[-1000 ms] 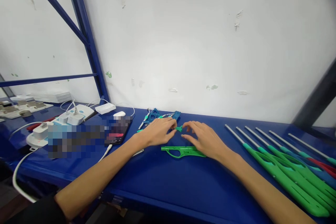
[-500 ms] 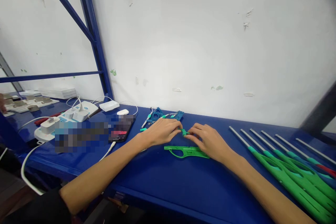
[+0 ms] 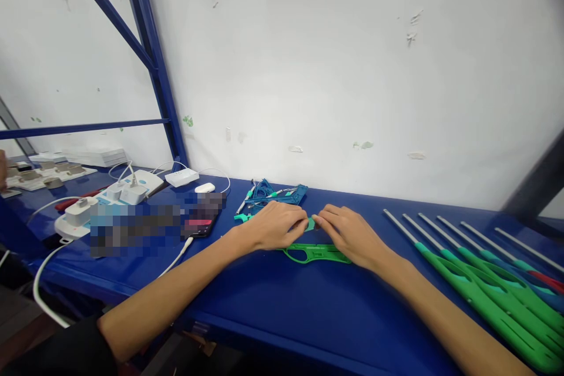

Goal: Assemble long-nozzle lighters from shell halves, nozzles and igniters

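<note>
A small green plastic piece [image 3: 311, 224] sits between the fingertips of both hands, just above the table. My left hand [image 3: 278, 225] pinches its left side, and my right hand [image 3: 350, 233] pinches its right; the fingers partly hide it. Directly below them lies a green lighter casing half [image 3: 315, 253] with a looped trigger opening, its right end covered by my right hand. Behind my left hand is a loose group of blue casing parts [image 3: 297, 194] with thin rods and teal pieces. A teal piece [image 3: 242, 218] lies left of that group.
Several long-necked lighters [image 3: 473, 285], green, blue and red, lie at the right. A phone [image 3: 204, 218], a white power strip [image 3: 77, 216] and cables occupy the left. A blue metal post [image 3: 154, 59] rises behind them, against the white wall [image 3: 308, 70]. Part of another person's hand [image 3: 2, 170] shows at the far left.
The green piece has turned between my fingertips, now showing a flatter face. My left hand has shifted slightly and covers the left tip of the casing half. The view has moved a little.
</note>
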